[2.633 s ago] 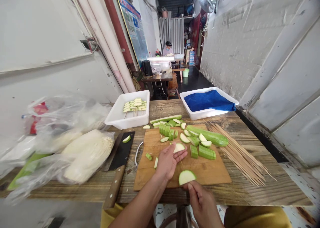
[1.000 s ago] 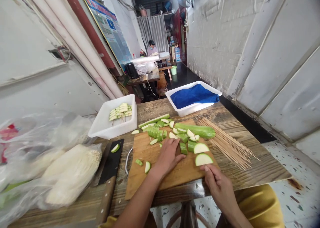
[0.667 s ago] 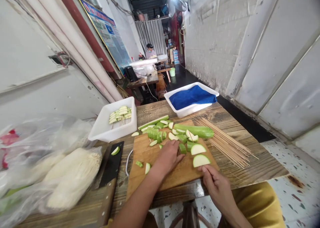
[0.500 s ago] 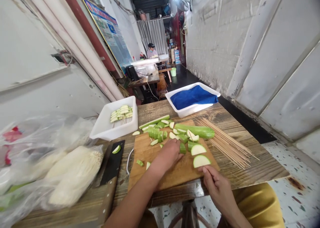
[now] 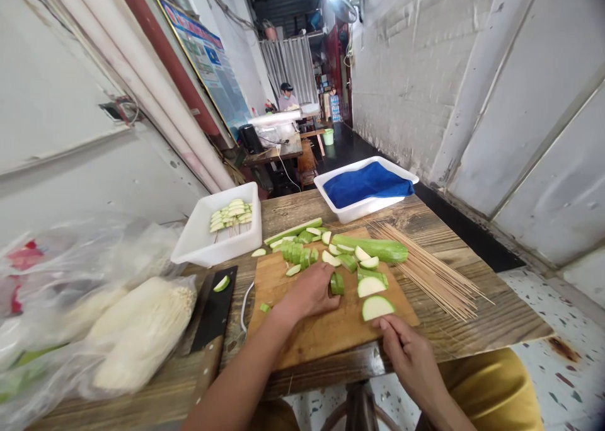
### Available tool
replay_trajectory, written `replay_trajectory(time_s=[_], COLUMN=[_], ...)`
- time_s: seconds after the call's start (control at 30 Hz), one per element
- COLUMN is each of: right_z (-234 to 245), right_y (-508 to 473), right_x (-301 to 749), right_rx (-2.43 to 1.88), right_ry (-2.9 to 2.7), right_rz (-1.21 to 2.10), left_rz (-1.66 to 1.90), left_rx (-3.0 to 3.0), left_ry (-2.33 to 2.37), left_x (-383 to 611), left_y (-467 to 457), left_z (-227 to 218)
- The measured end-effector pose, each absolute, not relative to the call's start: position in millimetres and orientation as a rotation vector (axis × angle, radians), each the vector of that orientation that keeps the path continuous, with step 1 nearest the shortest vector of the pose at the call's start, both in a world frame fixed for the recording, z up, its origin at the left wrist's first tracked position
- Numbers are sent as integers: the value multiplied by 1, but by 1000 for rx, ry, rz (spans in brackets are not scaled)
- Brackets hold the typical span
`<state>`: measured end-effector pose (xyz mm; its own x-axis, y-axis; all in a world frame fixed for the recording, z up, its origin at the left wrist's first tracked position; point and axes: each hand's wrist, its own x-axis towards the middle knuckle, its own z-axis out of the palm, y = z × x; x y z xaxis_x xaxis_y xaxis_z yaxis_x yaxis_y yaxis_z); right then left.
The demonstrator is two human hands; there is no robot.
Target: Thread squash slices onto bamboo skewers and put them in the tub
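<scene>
My left hand [image 5: 314,290] rests on the wooden cutting board [image 5: 326,343], its fingers curled against a few green zucchini slices [image 5: 336,284]. In a pinch at the board's front right edge, my right hand [image 5: 409,349] holds what appears to be a skewer, mostly hidden behind the slices. Half-round zucchini slices [image 5: 378,308] stand in a row just beyond its fingertips, pale cut face toward me. More cut slices [image 5: 297,252] lie at the back of the board, beside a long zucchini piece [image 5: 378,248].
Loose bamboo skewers [image 5: 435,273] lie to the right. A white tub [image 5: 203,242] holds skewered slices; another white tub [image 5: 350,213] holds a blue cloth [image 5: 366,184]. A dark-bladed knife [image 5: 212,311] and plastic bags [image 5: 137,330] lie left. A person [image 5: 286,98] sits far back.
My left hand has shifted slightly left, and the slices at its fingertips moved with it. The row of slices by my right hand has moved a little left and toward me.
</scene>
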<state>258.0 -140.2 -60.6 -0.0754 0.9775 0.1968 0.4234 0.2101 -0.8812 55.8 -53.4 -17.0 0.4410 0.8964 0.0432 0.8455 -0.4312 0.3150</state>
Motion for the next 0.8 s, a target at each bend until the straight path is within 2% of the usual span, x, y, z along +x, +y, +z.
replay_trajectory(time_s=[0.27, 0.4, 0.53, 0.63, 0.8], right_z=[-61, -61, -59, -57, -54], right_y=[-139, -138, -138, -140, -147], right_x=[255, 256, 253, 247, 235], right_rx=[-1327, -1329, -1318, -1285, -1213], right_ry=[-1667, -1684, -1684, -1697, -1786], right_rz=[807, 815, 840, 866, 896], left_rz=[320, 496, 887, 1138, 1266], left_rx=[2495, 2358, 1902, 1363, 848], left_ry=[1421, 1375, 1453, 1277, 916], left_x=[54, 47, 41, 38, 34], left_y=[-55, -57, -63, -68, -74], left_z=[-14, -21, -32, -33, -23])
